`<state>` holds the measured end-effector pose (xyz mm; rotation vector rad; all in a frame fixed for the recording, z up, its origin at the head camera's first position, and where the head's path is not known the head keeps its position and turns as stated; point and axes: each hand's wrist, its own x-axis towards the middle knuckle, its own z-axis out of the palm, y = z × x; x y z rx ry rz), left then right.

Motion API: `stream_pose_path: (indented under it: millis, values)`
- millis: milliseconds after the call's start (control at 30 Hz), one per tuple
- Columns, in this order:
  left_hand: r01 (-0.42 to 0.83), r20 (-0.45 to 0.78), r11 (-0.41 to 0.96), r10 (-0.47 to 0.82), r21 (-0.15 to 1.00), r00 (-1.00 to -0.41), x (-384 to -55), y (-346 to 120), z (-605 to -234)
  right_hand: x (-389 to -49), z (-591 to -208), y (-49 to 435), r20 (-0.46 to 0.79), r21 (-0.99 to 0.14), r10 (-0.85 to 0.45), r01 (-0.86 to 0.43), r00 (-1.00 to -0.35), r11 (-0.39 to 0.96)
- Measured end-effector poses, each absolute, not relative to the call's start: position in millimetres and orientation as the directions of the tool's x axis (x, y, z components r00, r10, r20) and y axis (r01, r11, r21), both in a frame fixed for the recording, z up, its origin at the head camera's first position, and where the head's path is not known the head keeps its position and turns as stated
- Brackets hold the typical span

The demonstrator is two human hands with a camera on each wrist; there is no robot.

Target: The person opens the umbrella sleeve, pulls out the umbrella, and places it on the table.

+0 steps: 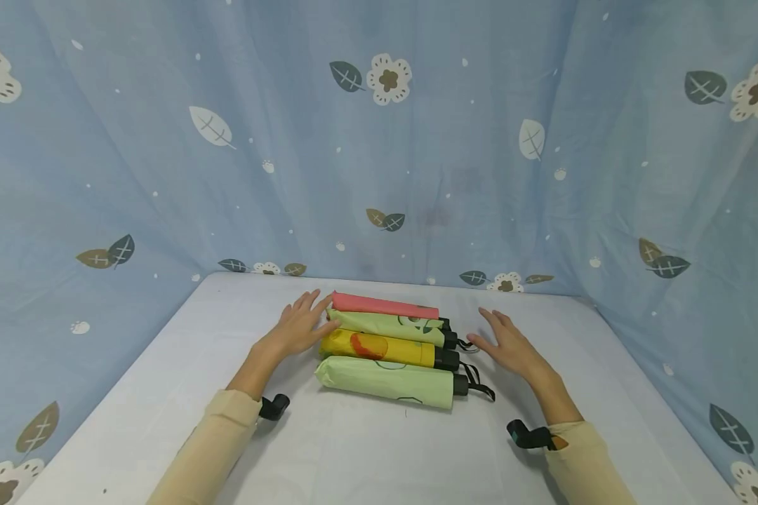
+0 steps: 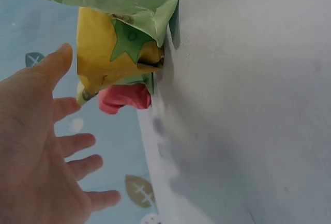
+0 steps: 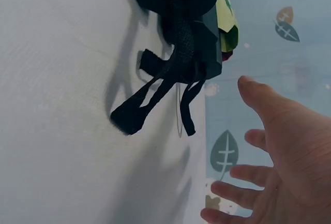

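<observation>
Four folded umbrellas lie side by side on the white table between my hands: red at the back, then light green, yellow, and light green nearest me. My left hand, fingers spread, grips nothing at their left ends — contact cannot be determined. My right hand, also spread and holding nothing, is just beside the black straps at the handle ends.
</observation>
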<state>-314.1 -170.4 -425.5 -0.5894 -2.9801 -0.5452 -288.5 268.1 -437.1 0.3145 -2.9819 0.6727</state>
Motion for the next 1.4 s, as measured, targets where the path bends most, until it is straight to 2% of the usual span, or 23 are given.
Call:
stream_pose_path:
  millis: [367, 767, 1033, 1400]
  values:
    - [0.461, 0.131, 0.811, 0.446, 0.36, -0.886, -327, -160, -422, -298, -436, 263, 0.152, -0.452, -0.229, -0.274, -0.962, 0.849]
    - [0.484, 0.14, 0.772, 0.472, 0.412, -0.871, -349, -153, -417, -307, -438, 251, 0.166, -0.496, -0.27, -0.317, -0.948, 0.808]
    - [0.546, 0.184, 0.738, 0.519, 0.397, -0.835, -360, -147, -418, -318, -442, 242, 0.168, -0.523, -0.317, -0.357, -0.934, 0.774]
    - [0.53, 0.074, 0.747, 0.55, 0.401, -0.832, -379, -142, -412, -328, -442, 237, 0.165, -0.514, -0.371, -0.401, -0.914, 0.758]
